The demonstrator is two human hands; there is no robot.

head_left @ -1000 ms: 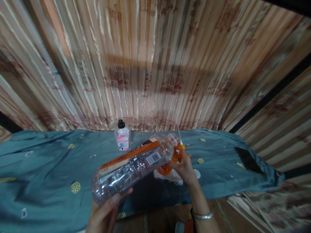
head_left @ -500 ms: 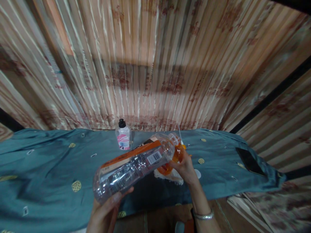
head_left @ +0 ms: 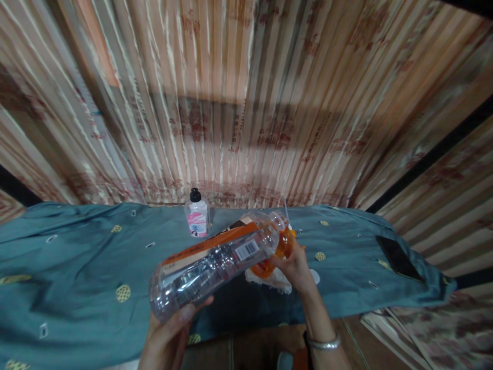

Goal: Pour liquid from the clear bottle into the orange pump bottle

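Note:
A large clear plastic bottle (head_left: 215, 267) with an orange-edged label and a barcode is tilted, its neck toward the upper right. My left hand (head_left: 175, 326) is wrapped round its base end from below. The neck lies over an orange bottle (head_left: 262, 268), which my right hand (head_left: 293, 264) grips near its top. Whether the two mouths touch, I cannot tell, as the clear bottle and my fingers partly cover that spot. Beneath the orange bottle lies a white cloth (head_left: 271, 280). A white disc (head_left: 314, 276) rests beside my right wrist.
A small bottle with a black cap and pink label (head_left: 197, 218) stands upright at the back. On the right lies a dark phone-like slab (head_left: 398, 258). The teal cloth (head_left: 84, 257) covers the surface, and a patterned curtain (head_left: 246, 128) hangs behind it.
Both hands keep the same hold, and the clear bottle stays tilted over the orange one. The whole view has shifted very slightly.

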